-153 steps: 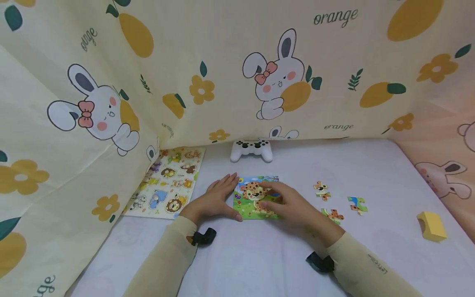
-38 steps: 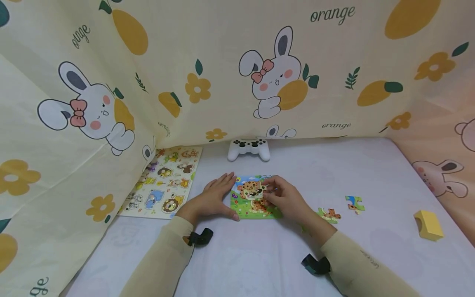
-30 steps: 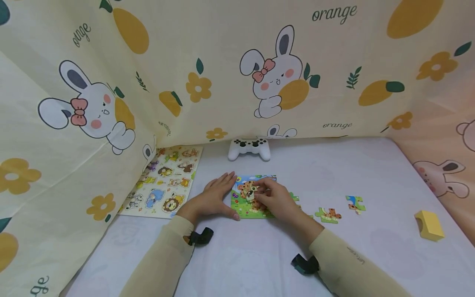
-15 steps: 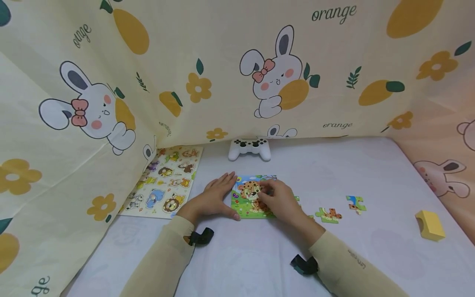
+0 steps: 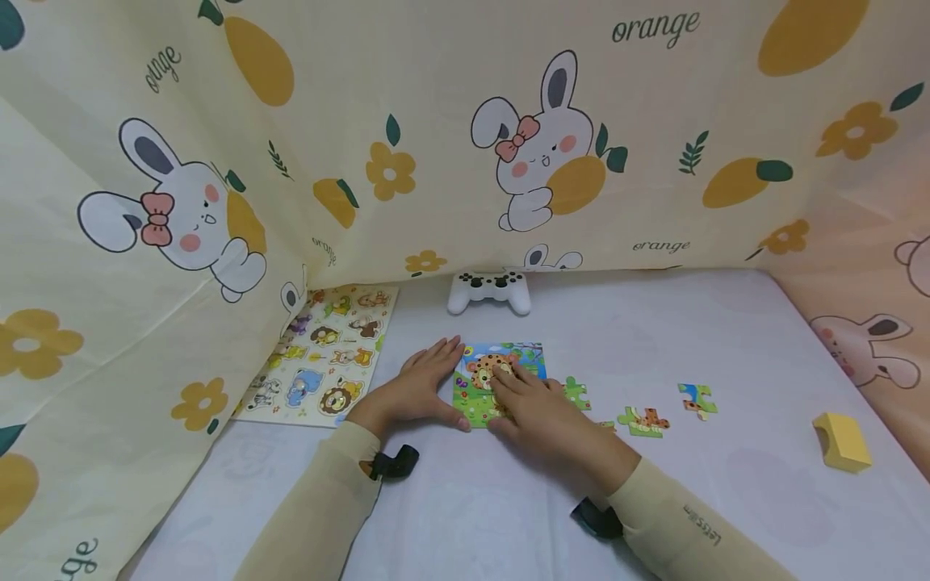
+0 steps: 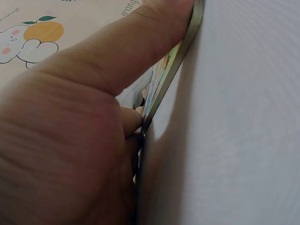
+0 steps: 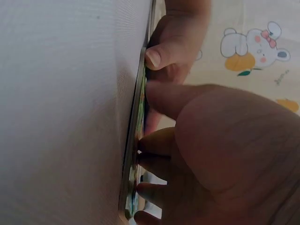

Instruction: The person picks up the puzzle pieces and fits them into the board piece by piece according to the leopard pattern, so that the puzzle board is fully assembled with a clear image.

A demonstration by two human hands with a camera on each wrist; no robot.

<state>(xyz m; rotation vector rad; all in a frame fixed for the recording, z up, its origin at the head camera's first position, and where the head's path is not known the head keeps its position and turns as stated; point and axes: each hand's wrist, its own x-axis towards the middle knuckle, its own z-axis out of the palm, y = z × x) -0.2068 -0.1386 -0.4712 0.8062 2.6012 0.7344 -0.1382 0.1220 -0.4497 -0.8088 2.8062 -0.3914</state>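
A square jigsaw puzzle [image 5: 475, 407] with a spotted cartoon leopard lies flat in a thin board on the white cloth. My left hand [image 5: 414, 393] is spread along its left side, thumb at the near left corner. In the left wrist view the thumb [image 6: 154, 28] rests against the board's edge. My right hand [image 5: 541, 415] lies over the puzzle's right half, its fingertips pressing on the leopard picture and covering part of it. The right wrist view shows those fingers [image 7: 152, 194] on the puzzle's surface, with no piece between them.
Loose puzzle pieces lie to the right: a green piece [image 5: 576, 393], a leopard-patterned piece [image 5: 644, 421], a blue-green piece [image 5: 698, 400], and one partly under the right wrist. Around stand a white game controller [image 5: 489, 292], an animal board [image 5: 320, 403] and a yellow block [image 5: 841, 441].
A leopard-face piece, first loose on the cloth, was carried by my right hand onto the puzzle. The right fingers have since let go and flattened over the picture. My left hand stays put.
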